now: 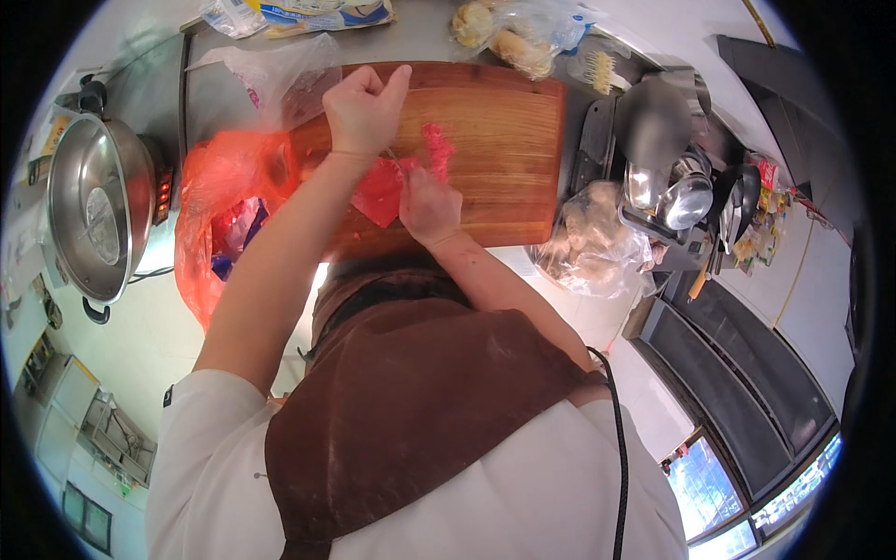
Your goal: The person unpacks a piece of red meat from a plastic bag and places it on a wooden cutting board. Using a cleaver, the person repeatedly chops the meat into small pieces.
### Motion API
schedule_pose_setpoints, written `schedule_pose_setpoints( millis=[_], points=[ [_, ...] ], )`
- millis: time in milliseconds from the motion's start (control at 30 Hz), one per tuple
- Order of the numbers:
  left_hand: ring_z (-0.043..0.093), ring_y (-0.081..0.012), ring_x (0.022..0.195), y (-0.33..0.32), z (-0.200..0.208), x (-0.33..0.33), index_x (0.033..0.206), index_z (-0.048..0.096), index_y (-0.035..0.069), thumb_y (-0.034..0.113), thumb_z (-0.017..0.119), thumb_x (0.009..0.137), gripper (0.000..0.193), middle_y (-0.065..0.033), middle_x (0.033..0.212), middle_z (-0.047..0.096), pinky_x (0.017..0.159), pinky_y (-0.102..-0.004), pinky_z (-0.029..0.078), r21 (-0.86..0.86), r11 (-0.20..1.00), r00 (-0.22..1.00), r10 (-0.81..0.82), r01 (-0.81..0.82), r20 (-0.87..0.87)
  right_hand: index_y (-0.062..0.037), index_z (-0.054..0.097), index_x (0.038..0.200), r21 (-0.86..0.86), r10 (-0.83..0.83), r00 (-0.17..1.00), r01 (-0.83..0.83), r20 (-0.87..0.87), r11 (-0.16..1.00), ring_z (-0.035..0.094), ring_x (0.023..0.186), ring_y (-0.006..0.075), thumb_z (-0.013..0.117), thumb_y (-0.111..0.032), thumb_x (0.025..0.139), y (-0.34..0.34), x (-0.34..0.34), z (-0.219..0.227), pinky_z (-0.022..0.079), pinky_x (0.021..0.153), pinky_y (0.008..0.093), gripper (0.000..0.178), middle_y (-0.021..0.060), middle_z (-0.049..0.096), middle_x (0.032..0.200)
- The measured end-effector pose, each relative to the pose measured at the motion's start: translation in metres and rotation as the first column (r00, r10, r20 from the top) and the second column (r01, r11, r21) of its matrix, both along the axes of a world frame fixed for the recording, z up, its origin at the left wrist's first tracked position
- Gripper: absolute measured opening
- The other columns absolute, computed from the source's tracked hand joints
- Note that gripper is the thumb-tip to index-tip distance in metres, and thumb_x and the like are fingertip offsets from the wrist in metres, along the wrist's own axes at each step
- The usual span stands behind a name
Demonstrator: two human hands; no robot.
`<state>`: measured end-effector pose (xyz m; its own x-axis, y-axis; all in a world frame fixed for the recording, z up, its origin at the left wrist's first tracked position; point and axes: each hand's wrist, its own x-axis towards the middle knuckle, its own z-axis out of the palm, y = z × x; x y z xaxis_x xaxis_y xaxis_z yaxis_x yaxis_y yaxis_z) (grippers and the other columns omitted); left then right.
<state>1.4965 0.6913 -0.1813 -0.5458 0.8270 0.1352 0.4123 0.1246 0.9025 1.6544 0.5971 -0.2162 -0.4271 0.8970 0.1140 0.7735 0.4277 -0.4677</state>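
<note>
My left hand is raised over the left part of a wooden cutting board, fingers curled in and thumb up; what it holds, if anything, is hidden. Lower on the board my right hand is closed at the edge of a flat, bright red piece. A thin, shiny strip shows at its fingertips, too small to name, and its grip is hidden from me. Just above lies a strip of pink-red shreds. To the left, a red plastic bag with dark packets overlaps the board's edge.
A clear bag sits behind the board, and bagged bread-like pieces lie at the back. On the right are a cleaver, metal bowls and a filled clear bag. A large steel wok stands far left.
</note>
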Motion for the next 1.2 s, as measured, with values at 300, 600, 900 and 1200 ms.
schedule_pose_setpoints(
  millis=[300,600,900,1200],
  points=[
    [0.035,-0.0078,0.054,0.001,-0.008,-0.007,0.055,0.043,0.003,0.027,0.081,0.086,0.054,0.0007,0.052,0.04,0.046,-0.0314,0.035,0.003,1.0,0.994,0.025,-0.025,0.106,-0.0092,0.056,0.094,-0.148,-0.014,0.998,0.022,0.057,0.989,0.069,0.071,0.0371,0.053,-0.013,0.092,0.002,-0.003,0.004,0.055,0.058,0.0498,0.005,0.0133,0.069,0.081],
    [0.048,-0.0212,0.048,0.012,0.006,-0.008,0.061,0.056,0.001,0.039,0.075,0.087,0.05,-0.0135,0.053,0.056,0.051,-0.0386,0.044,-0.153,0.968,0.977,-0.186,0.201,0.106,-0.0081,0.05,0.104,-0.268,-0.042,0.99,0.078,0.138,0.96,0.068,0.065,0.0412,0.054,-0.028,0.098,0.004,0.004,-0.003,0.053,0.059,0.0544,0.021,0.0193,0.067,0.071],
    [0.058,-0.0271,0.053,0.021,-0.002,-0.001,0.063,0.058,0.002,0.047,0.074,0.085,0.052,-0.0137,0.056,0.06,0.057,-0.0422,0.049,-0.212,0.956,0.968,-0.23,0.204,-0.104,-0.0063,0.047,0.108,-0.312,-0.014,1.0,0.009,-0.013,0.95,0.066,0.074,0.0474,0.055,-0.031,0.097,0.019,0.017,0.0,0.052,0.068,0.0581,0.027,0.0239,0.067,0.077],
    [0.042,-0.0059,0.049,0.019,0.022,-0.019,0.057,0.05,0.006,0.036,0.076,0.091,0.053,0.0029,0.051,0.049,0.045,-0.0293,0.036,-0.091,0.99,0.973,-0.089,0.111,0.214,-0.0073,0.047,0.109,-0.354,0.068,0.989,-0.018,0.129,0.935,0.068,0.075,0.0432,0.048,-0.033,0.101,0.022,0.004,0.035,0.052,0.067,0.0571,0.027,0.0214,0.069,0.08]
  ],
)
